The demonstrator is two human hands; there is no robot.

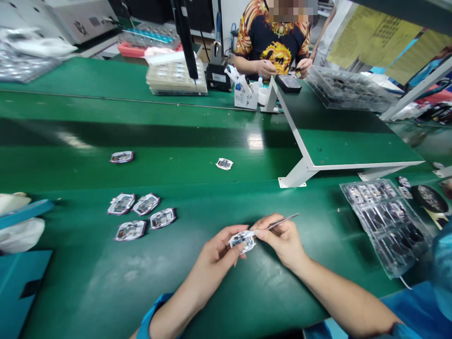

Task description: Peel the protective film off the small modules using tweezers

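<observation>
The left hand has its thumb and fingers clamped on a small white rounded casing with circuit parts set in its face, held just above the bench, near the lower middle of the view. The casing's parts face up towards the camera, and its long axis runs roughly left to right; the left thumb crosses its lower edge and hides a little of it. The right hand is closed on a thin grey metal hand tool, whose long axis slants up and away to the right, and its fingertips meet at the casing's upper right edge, covering that corner. Under both hands spreads a glossy green bench surface. To the left lie four purple-edged oval casings in a close group, their long axes mostly slanting up to the right; a similar purple-rimmed casing and a small white-framed casing lie farther off, well apart. Ahead and to the right, a low green-topped stand with a white metal frame blocks part of the bench beyond the right hand. Nearer, a clear plastic compartment tray lies at a slant. Across the bench, another person in a patterned shirt works with both hands.
</observation>
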